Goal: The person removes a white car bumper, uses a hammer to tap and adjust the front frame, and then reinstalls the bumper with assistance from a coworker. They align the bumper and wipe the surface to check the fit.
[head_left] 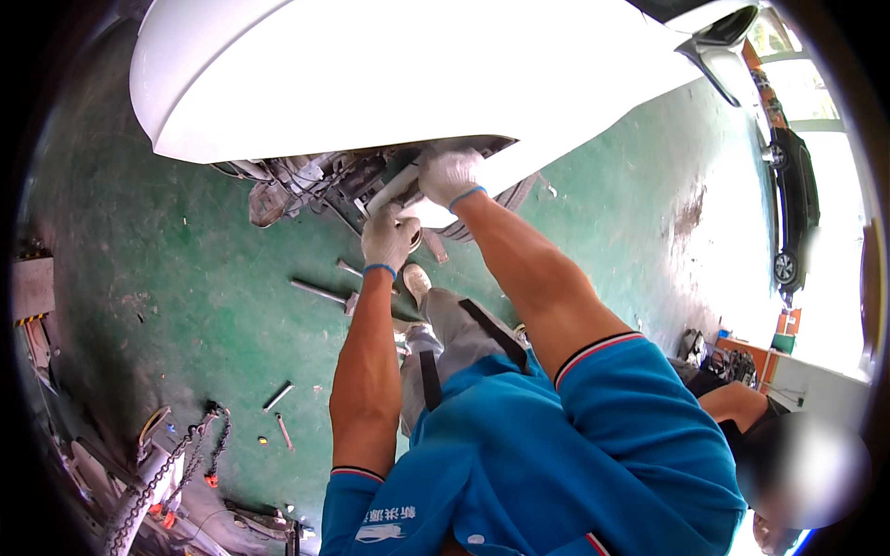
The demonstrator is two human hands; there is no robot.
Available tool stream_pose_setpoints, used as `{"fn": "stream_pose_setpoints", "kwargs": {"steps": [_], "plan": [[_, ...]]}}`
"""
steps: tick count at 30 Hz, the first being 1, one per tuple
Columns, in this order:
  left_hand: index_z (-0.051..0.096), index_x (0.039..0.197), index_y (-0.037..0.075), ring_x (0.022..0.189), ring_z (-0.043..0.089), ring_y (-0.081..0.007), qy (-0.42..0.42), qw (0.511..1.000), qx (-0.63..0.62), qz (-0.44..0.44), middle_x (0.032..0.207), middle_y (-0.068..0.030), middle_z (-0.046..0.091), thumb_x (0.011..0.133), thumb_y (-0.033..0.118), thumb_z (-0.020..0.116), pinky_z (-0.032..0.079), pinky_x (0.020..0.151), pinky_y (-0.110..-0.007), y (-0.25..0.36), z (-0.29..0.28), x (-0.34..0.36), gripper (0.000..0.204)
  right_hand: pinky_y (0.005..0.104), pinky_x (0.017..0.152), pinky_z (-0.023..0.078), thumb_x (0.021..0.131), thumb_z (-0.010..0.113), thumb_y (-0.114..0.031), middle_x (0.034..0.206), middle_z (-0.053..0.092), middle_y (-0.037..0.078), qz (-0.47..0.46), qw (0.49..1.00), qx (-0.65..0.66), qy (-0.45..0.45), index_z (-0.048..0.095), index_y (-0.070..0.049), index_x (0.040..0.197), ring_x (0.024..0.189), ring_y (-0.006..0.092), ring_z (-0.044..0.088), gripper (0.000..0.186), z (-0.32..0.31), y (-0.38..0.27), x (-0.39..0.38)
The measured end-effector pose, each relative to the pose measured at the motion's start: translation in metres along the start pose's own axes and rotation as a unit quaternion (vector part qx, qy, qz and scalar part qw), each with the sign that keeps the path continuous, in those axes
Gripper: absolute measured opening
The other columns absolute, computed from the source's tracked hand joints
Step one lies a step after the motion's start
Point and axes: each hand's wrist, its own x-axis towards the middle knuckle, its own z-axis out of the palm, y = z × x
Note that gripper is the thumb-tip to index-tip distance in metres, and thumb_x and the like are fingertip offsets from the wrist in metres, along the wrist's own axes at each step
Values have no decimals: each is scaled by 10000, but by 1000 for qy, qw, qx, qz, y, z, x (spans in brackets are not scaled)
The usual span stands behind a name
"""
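Observation:
Both my hands wear pale knit gloves with blue cuffs and work at the lower edge of a white car body. My left hand is closed at the edge of a white curved panel piece; its fingertips are partly hidden. Farther right and higher, my right hand looks closed beside the dark wheel-arch opening. It is slightly blurred, and what its fingers hold does not show. Exposed metal parts and wiring hang left of my hands. A tire shows behind the panel on the right.
Long metal tools lie on the green floor by my shoes. Two small bars lie farther left. A chained metal stand is at lower left. Another person is close on my right; a dark car stands beyond.

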Motion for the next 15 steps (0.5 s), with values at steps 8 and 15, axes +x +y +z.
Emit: {"fn": "stream_pose_setpoints", "kwargs": {"steps": [8, 15], "plan": [[676, 1104, -11, 1033, 677, -413, -10, 1000, 8, 29, 1088, -238, 710, 831, 377, 745, 521, 891, -481, -9, 10, -1, 479, 499, 704, 554, 852, 569, -249, 875, 754, 148, -4, 999, 35, 25, 770, -87, 915, 799, 333, 736, 265, 13, 5, -4], [660, 1047, -33, 987, 676, -411, -26, 998, 13, 63, 1023, -256, 692, 849, 393, 688, 528, 865, -473, -20, 7, 12, 471, 461, 854, 540, 842, 611, -299, 946, 773, 110, -15, 997, 37, -66, 808, -119, 957, 931, 297, 738, 291, -20, 0, 5]]}}
